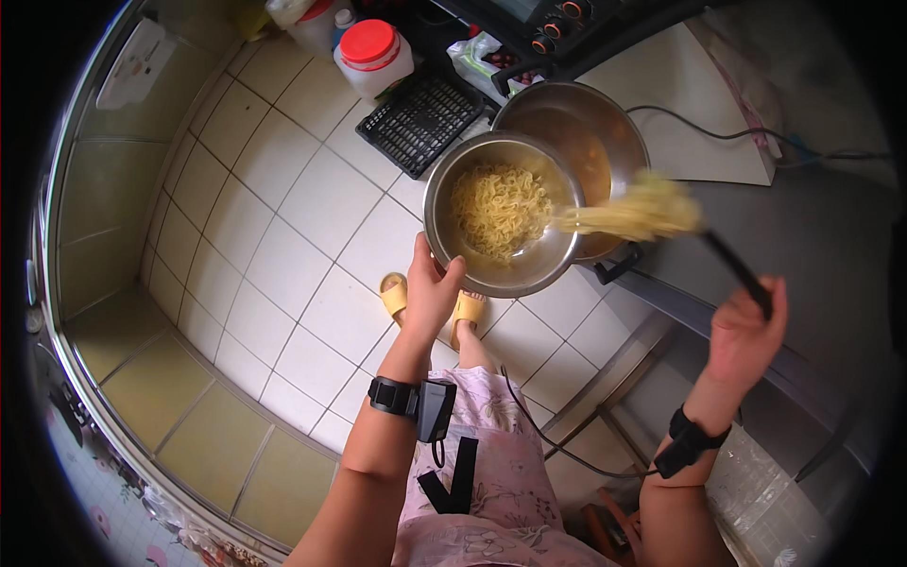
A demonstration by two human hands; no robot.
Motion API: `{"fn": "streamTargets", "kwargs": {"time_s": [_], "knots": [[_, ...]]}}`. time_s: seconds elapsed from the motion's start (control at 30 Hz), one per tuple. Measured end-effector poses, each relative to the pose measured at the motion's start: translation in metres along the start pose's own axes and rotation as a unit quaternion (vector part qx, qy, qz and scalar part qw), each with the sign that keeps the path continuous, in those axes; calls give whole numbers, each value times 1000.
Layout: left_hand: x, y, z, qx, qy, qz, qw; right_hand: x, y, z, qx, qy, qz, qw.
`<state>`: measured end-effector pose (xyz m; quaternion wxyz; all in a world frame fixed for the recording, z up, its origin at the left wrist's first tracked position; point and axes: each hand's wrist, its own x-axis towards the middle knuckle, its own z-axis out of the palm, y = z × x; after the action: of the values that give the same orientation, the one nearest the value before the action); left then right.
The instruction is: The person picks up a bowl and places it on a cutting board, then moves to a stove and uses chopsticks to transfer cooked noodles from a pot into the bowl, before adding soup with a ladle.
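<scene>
My left hand [432, 283] grips the near rim of a round stainless steel bowl [545, 280], tilting it slightly. Cooked curly noodles [499, 205] lie inside the bowl. In my right hand [747, 333] is the black handle of a utensil [737, 266]; its head is hidden under a blurred clump of noodles [652, 209]. Strands stretch from that clump towards the bowl's right side. Below and behind the bowl stands a large metal pot [631, 135] with black handles, holding brownish broth [592, 152]. The bowl overlaps part of the pot's opening.
A black plastic crate [425, 117] and a red-lidded jar [372, 57] sit beyond the bowl. Beside the pot lies a plastic bag [478, 60] of dark round items, near an appliance with knobs [556, 28]. A power cord [708, 127] crosses the grey counter [815, 234].
</scene>
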<state>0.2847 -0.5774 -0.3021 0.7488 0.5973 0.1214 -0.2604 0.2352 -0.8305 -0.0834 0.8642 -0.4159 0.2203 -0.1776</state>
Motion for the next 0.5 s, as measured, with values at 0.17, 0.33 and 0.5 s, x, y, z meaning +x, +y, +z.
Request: {"fn": "streamTargets", "kwargs": {"time_s": [0.17, 0.33, 0.5], "knots": [[-1, -8, 8, -84, 20, 37, 996, -7, 64, 3, -463, -42, -60, 883], [-8, -9, 4, -57, 33, -57, 996, 2, 43, -35, -442, -38, -144, 885], [-17, -22, -6, -74, 91, -74, 990, 36, 65, -108, -508, 59, -80, 856]]}}
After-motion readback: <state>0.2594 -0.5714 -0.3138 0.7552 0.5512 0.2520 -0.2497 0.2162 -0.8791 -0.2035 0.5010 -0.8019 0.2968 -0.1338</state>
